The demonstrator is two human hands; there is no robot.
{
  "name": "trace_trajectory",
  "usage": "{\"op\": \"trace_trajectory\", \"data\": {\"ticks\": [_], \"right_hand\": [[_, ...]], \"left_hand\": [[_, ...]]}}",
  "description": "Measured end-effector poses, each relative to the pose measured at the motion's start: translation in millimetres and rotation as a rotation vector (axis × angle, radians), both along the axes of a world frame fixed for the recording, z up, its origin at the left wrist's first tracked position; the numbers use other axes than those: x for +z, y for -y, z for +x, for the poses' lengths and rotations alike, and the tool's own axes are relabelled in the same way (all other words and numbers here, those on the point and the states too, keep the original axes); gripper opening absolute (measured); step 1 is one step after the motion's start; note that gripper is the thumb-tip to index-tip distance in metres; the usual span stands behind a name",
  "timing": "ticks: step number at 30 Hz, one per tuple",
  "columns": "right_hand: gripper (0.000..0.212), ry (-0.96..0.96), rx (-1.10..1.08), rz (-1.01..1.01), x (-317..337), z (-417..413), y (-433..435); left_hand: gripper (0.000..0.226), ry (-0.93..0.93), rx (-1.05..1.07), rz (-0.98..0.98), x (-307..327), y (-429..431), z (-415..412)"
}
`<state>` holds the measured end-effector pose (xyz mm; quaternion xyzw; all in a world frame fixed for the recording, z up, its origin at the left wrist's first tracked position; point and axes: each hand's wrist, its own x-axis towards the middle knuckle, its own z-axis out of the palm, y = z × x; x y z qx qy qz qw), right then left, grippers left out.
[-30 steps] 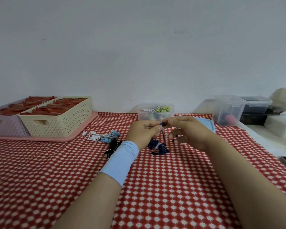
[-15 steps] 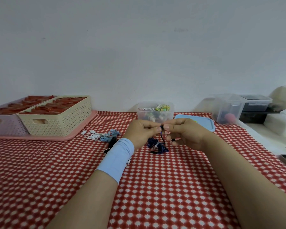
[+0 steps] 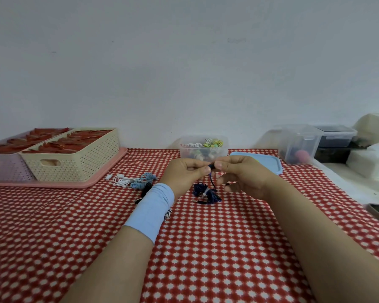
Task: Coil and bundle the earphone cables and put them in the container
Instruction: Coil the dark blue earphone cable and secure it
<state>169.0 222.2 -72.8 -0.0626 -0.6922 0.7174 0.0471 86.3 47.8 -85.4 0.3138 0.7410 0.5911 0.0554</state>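
Pinching the dark blue earphone cable (image 3: 206, 192) by one end, above the checked cloth (image 3: 206, 248).
Your left hand (image 3: 187, 172) and right hand (image 3: 243, 176) each nip it between thumb and forefinger, and its tangle lies on the cloth below. Behind them, the clear container (image 3: 204, 152) holds coiled earphones, with its blue lid (image 3: 264, 165) beside it. The cream basket (image 3: 81, 159) holds red pieces.

No readable writing
Nothing legible is showing — the container (image 3: 203, 153) and the cream basket (image 3: 79, 159) are bearing no print that can be made out.
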Motion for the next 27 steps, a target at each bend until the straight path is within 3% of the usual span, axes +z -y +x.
{"op": "trace_trajectory", "data": {"ticks": [13, 22, 27], "right_hand": [[0.015, -0.088, -0.092, 0.201, 4, 2, 6], [0.011, -0.131, -0.137, 0.189, -2, -3, 11], [0.014, -0.159, -0.155, 0.219, 0, -2, 12]], "left_hand": [[0.013, 0.069, 0.123, 0.048, 2, -2, 4], [0.014, 0.033, 0.180, 0.077, -2, -6, 6], [0.012, 0.117, 0.123, 0.127, 2, -5, 5]]}}
